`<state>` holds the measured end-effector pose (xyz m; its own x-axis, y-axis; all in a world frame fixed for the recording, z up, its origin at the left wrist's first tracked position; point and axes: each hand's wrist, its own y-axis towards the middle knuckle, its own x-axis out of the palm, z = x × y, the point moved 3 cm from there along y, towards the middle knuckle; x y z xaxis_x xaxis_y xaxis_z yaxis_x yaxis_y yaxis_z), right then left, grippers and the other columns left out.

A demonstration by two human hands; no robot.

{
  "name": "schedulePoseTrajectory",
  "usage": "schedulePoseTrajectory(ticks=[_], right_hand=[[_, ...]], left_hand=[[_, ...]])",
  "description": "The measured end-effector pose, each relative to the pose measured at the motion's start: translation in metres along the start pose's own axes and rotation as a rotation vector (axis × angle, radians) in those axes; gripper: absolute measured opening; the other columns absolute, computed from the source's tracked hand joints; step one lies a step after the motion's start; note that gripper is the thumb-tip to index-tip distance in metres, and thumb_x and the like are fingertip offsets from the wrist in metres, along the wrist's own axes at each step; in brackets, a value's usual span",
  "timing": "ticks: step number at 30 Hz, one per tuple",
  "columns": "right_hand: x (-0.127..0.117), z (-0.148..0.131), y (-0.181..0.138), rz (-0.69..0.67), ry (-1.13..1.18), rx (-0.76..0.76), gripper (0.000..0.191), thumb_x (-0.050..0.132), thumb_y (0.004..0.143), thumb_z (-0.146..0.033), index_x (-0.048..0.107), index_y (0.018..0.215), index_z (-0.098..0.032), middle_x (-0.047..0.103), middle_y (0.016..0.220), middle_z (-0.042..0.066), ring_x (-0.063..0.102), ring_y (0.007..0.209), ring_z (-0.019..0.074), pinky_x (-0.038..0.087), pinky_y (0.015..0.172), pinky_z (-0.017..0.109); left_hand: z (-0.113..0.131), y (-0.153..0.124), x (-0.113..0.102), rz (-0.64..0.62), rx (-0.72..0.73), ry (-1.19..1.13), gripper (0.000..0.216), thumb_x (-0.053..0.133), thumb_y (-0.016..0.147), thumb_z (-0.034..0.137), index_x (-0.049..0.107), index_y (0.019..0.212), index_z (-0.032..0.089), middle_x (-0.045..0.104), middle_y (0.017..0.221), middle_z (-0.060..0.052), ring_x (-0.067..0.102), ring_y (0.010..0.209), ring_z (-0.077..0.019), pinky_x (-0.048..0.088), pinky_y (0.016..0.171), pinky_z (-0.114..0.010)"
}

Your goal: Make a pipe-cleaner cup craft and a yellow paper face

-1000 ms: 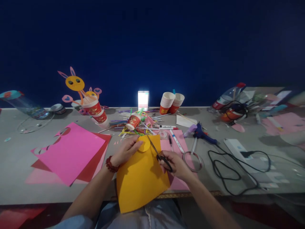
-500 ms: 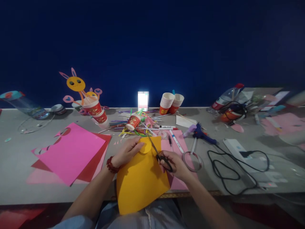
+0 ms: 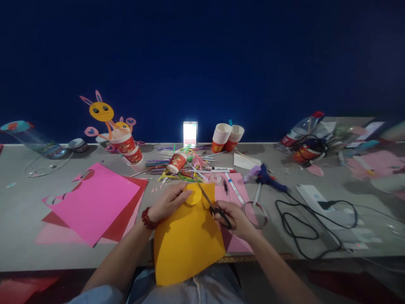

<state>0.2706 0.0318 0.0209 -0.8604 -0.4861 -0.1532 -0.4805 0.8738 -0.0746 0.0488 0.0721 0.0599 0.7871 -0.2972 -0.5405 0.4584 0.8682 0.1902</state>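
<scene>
My left hand (image 3: 172, 200) pinches a light yellow paper circle (image 3: 193, 195) together with the top left edge of a big orange-yellow sheet (image 3: 188, 249). The sheet bends down over the table's front edge to my lap. In my right hand (image 3: 232, 219) are black-handled scissors (image 3: 207, 197), fingers in the loops. Their blades point up and left, reaching the sheet's top edge just right of the circle. Whether the blades have paper between them is too small to tell. Pink paper (image 3: 238, 240) lies under the sheet, toward my right hand.
Magenta paper (image 3: 98, 202) with round cut-outs lies at left. A tipped red paper cup (image 3: 177, 162) rests among pipe cleaners ahead. Behind stand cup stacks (image 3: 220, 137) and a yellow rabbit figure (image 3: 101, 111). At right are a blue glue gun (image 3: 268, 177), black cable and power strip (image 3: 313, 207).
Both hands, the paper and the scissors have shifted very slightly. The scissors and right hand sit a touch lower and farther right. Both holds stay the same.
</scene>
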Motion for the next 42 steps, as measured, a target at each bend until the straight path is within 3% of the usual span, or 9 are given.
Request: schedulePoseTrajectory(ticks=[15, 28, 42], right_hand=[[-0.0034, -0.0044, -0.0016, -0.022, -0.068, -0.027, 0.053, 0.061, 0.084, -0.069, 0.042, 0.067, -0.023, 0.056, 0.052, -0.003, 0.047, 0.047, 0.0113, 0.033, 0.047, 0.022], [0.0015, -0.0086, 0.0021, -0.029, 0.067, 0.107, 0.058, 0.07, 0.071, -0.075, 0.045, 0.072, -0.022, 0.051, 0.057, -0.005, 0.051, 0.05, 0.0118, 0.04, 0.048, 0.022], [-0.0035, -0.0087, 0.0026, -0.034, -0.033, 0.059, 0.052, 0.067, 0.077, -0.069, 0.044, 0.067, -0.023, 0.053, 0.053, -0.004, 0.051, 0.047, 0.0129, 0.038, 0.047, 0.022]], left_hand=[[0.0046, -0.0007, -0.0058, 0.016, -0.036, 0.006, 0.034, 0.039, 0.099, 0.042, 0.039, 0.072, 0.021, 0.045, 0.07, 0.002, 0.042, 0.064, -0.0141, 0.034, 0.061, -0.026], [0.0063, -0.0041, -0.0033, -0.036, -0.017, 0.075, 0.034, 0.038, 0.099, 0.039, 0.038, 0.069, 0.022, 0.045, 0.068, 0.002, 0.042, 0.062, -0.0142, 0.033, 0.06, -0.027], [0.0013, -0.006, -0.004, -0.038, -0.023, 0.081, 0.036, 0.039, 0.099, 0.04, 0.041, 0.07, 0.021, 0.045, 0.066, 0.003, 0.043, 0.061, -0.0137, 0.032, 0.059, -0.027]])
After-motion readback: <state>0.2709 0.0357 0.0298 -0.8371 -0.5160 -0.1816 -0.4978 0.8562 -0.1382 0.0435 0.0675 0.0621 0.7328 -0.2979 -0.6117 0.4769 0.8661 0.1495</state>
